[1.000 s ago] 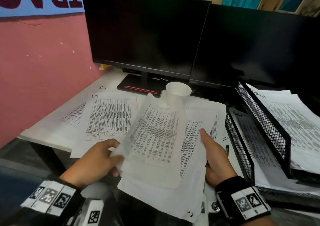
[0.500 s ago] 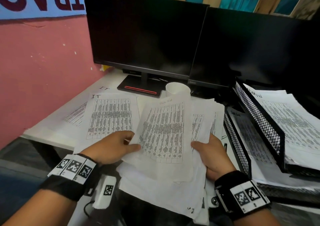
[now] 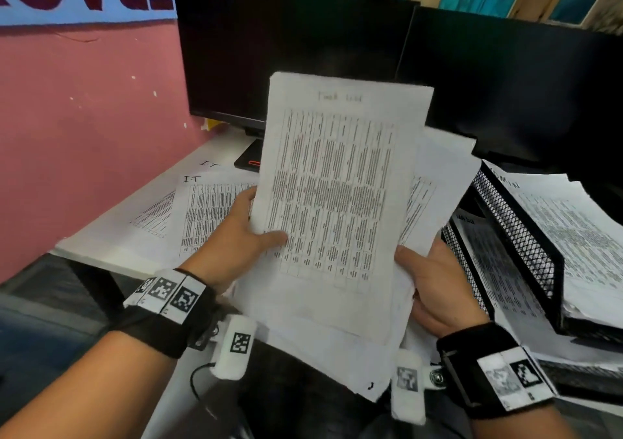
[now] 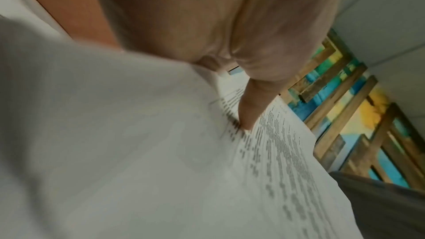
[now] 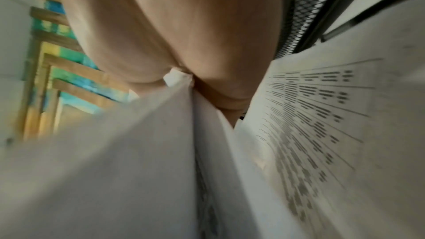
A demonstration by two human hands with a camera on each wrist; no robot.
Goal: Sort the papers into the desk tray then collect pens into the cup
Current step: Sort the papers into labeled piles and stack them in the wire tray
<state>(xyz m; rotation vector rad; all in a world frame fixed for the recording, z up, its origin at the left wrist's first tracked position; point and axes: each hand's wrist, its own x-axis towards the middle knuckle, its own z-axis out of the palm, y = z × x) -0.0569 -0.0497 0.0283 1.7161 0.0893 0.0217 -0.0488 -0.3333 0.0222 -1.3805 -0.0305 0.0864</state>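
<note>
I hold a stack of printed papers [image 3: 330, 196] upright in front of the monitors, its top sheet a table of small text. My left hand [image 3: 249, 236] pinches the stack's left edge, thumb [image 4: 250, 110] on the front sheet [image 4: 287, 152]. My right hand [image 3: 435, 283] grips the right lower edge, fingers behind the sheets [image 5: 310, 124]. The black mesh desk tray [image 3: 512, 236] stands to the right, with papers [image 3: 580, 233] in its upper tier and a sheet [image 3: 502, 263] in the lower one. The cup and pens are hidden behind the lifted stack.
More printed sheets [image 3: 202, 209] marked "IT" lie on the white desk [image 3: 111, 239] at the left. Two dark monitors [image 3: 290, 54] stand along the back. A pink wall [image 3: 84, 128] closes the left side.
Both hands have lifted the stack off the desk and tilted it upright toward me. It now covers the white cup that stood behind it.
</note>
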